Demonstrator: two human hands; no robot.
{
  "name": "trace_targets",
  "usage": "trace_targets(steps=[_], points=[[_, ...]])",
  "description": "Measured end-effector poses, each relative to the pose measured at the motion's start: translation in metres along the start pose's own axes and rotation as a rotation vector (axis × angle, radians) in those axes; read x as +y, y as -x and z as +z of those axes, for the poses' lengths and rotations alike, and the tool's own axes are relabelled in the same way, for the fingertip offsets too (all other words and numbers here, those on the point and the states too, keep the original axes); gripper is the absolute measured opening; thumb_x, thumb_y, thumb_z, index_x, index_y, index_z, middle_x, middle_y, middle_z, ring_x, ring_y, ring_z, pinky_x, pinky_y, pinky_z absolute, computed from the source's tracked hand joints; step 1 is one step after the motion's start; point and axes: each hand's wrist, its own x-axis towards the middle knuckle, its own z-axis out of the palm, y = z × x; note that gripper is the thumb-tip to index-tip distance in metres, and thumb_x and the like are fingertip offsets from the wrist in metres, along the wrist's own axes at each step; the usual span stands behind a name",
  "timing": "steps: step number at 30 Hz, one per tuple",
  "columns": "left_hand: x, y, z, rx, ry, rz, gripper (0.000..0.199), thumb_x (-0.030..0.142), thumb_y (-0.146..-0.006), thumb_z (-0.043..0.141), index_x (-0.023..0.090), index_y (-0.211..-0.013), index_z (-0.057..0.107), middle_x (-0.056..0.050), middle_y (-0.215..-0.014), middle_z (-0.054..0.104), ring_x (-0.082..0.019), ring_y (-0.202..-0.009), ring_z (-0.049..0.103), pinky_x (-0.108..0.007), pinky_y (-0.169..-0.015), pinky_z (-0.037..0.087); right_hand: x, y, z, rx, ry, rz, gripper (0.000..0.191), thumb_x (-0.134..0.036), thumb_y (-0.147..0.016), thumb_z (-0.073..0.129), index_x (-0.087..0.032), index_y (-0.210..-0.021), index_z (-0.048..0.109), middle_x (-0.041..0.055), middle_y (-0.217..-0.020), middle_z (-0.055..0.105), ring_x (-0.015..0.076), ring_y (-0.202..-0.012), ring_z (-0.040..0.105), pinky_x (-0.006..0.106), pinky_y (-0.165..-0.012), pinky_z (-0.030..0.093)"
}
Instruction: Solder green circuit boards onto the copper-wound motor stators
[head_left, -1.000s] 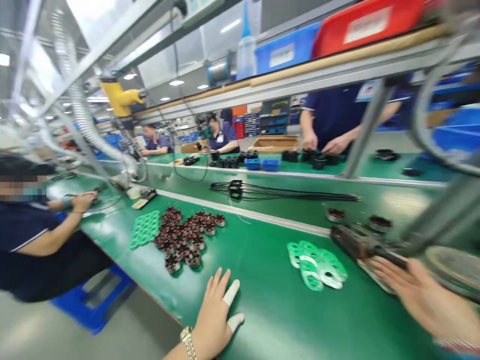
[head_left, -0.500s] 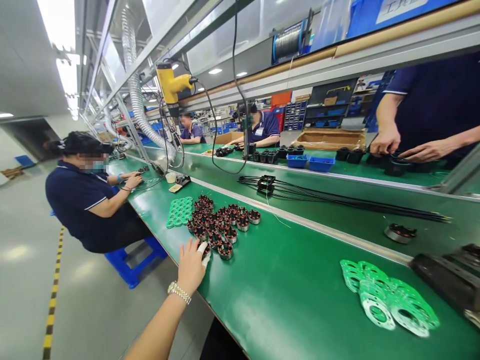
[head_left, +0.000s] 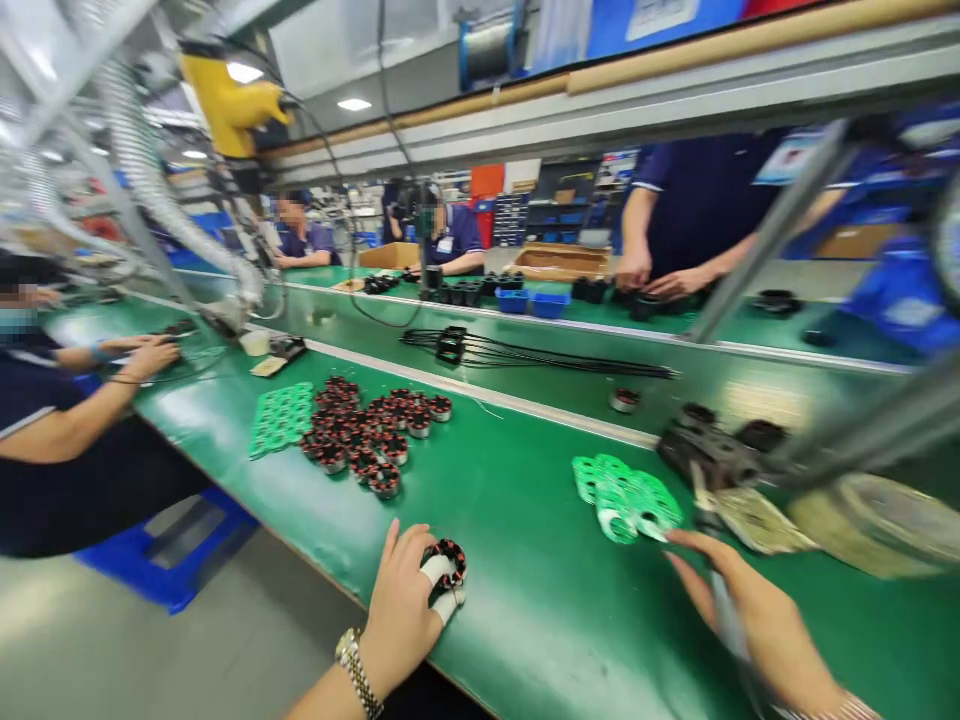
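My left hand [head_left: 409,600], with white covers on two fingertips, grips a round motor stator [head_left: 453,560] with copper-red windings near the table's front edge. Several similar stators [head_left: 360,430] are grouped farther back, beside a green perforated panel [head_left: 281,420]. At the right, my right hand [head_left: 761,615] has a blurred grey pen-like tool [head_left: 726,610] across its palm, and the tool's narrow end points away from me. Its thumb and index finger are extended at the edge of a pile of green ring-shaped boards [head_left: 630,495]; contact is unclear.
A dark metal stand [head_left: 705,450], a yellowish pad [head_left: 761,520] and a round yellowish object [head_left: 877,525] are at the right. Black cables [head_left: 555,355] and a lone stator [head_left: 624,400] lie behind the rail. A co-worker [head_left: 45,420] sits at the left; others work across.
The view has swung to the right. My left hand has brought a stator away from the group towards me. My right hand and the grey tool have come into view beside the green boards.
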Motion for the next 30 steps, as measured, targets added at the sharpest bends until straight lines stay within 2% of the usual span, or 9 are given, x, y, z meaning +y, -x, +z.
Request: trace_targets(steps=[3,7,10,14,17,20,23,27,30], points=[[0.027,-0.012,0.013,-0.068,0.082,0.092,0.017,0.015,-0.067,0.063,0.024,-0.081,0.06,-0.004,-0.093,0.059,-0.026,-0.102,0.054,-0.056,-0.101,0.028,-0.006,-0.008,0.003,-0.128,0.282,-0.287,0.025,-0.033,-0.071,0.058,-0.02,-0.092,0.056,0.0093,-0.089,0.064,0.0247,-0.079,0.063,0.042,-0.078,0.05],[0.038,-0.013,0.02,-0.131,0.132,0.202,0.038,0.019,-0.065,0.065,0.024,-0.101,0.055,-0.007,-0.101,0.059,-0.028,-0.104,0.053,-0.058,-0.101,0.029,-0.007,-0.012,0.012,-0.202,0.376,-0.336,0.027,-0.026,-0.072,0.057,-0.02,-0.099,0.053,0.0083,-0.096,0.062,0.0235,-0.089,0.061,0.04,-0.081,0.05],[0.025,0.0,0.022,-0.071,0.172,0.217,0.041,0.022,-0.071,0.06,0.023,-0.111,0.049,-0.01,-0.11,0.057,-0.027,-0.108,0.052,-0.053,-0.101,0.033,-0.008,-0.014,0.018,-0.237,0.415,-0.383,0.026,-0.021,-0.073,0.056,-0.019,-0.099,0.054,0.0091,-0.096,0.059,0.0237,-0.089,0.059,0.04,-0.079,0.049],[-0.007,0.016,0.019,-0.012,0.163,0.126,0.028,0.028,-0.076,0.054,0.022,-0.104,0.052,-0.01,-0.105,0.06,-0.027,-0.104,0.055,-0.048,-0.095,0.042,-0.008,-0.025,0.02,-0.276,0.448,-0.445,0.024,-0.018,-0.074,0.054,-0.019,-0.098,0.055,0.0087,-0.093,0.058,0.0236,-0.086,0.058,0.04,-0.078,0.049],[-0.022,0.014,0.011,-0.152,0.12,0.138,0.031,0.033,-0.078,0.054,0.021,-0.107,0.054,-0.011,-0.108,0.06,-0.027,-0.107,0.053,-0.046,-0.093,0.044,-0.01,-0.031,0.021,-0.302,0.459,-0.489,0.018,-0.019,-0.075,0.055,-0.02,-0.094,0.056,0.0097,-0.09,0.059,0.0273,-0.093,0.055,0.045,-0.081,0.046],[-0.023,0.002,0.007,-0.328,0.054,0.207,0.05,0.039,-0.078,0.055,0.023,-0.124,0.045,-0.011,-0.13,0.048,-0.031,-0.124,0.038,-0.05,-0.099,0.036,-0.017,-0.019,0.025,-0.354,0.448,-0.54,0.013,-0.021,-0.077,0.054,-0.02,-0.09,0.056,0.0109,-0.092,0.061,0.0292,-0.099,0.052,0.048,-0.084,0.044],[-0.016,-0.02,0.011,-0.497,0.08,0.298,0.066,0.045,-0.075,0.056,0.024,-0.133,0.034,-0.009,-0.141,0.034,-0.031,-0.131,0.024,-0.051,-0.103,0.027,-0.034,0.012,0.029,-0.426,0.423,-0.589,0.012,-0.024,-0.079,0.055,-0.021,-0.09,0.056,0.0098,-0.095,0.062,0.0266,-0.1,0.053,0.044,-0.084,0.045],[-0.009,-0.057,0.019,-0.68,0.208,0.402,0.087,0.053,-0.062,0.065,0.025,-0.136,0.028,-0.009,-0.144,0.028,-0.032,-0.134,0.016,-0.052,-0.105,0.017,-0.056,0.056,0.033,-0.449,0.394,-0.622,0.014,-0.023,-0.08,0.054,-0.021,-0.094,0.054,0.0102,-0.094,0.064,0.0256,-0.1,0.055,0.043,-0.082,0.048],[-0.006,-0.075,0.021,-0.755,0.317,0.434,0.081,0.049,-0.059,0.07,0.03,-0.131,0.037,-0.007,-0.142,0.032,-0.031,-0.134,0.016,-0.054,-0.105,0.014,-0.06,0.077,0.033,-0.399,0.365,-0.57,0.02,-0.02,-0.077,0.057,-0.022,-0.096,0.052,0.0099,-0.094,0.065,0.0262,-0.101,0.056,0.043,-0.082,0.049]])
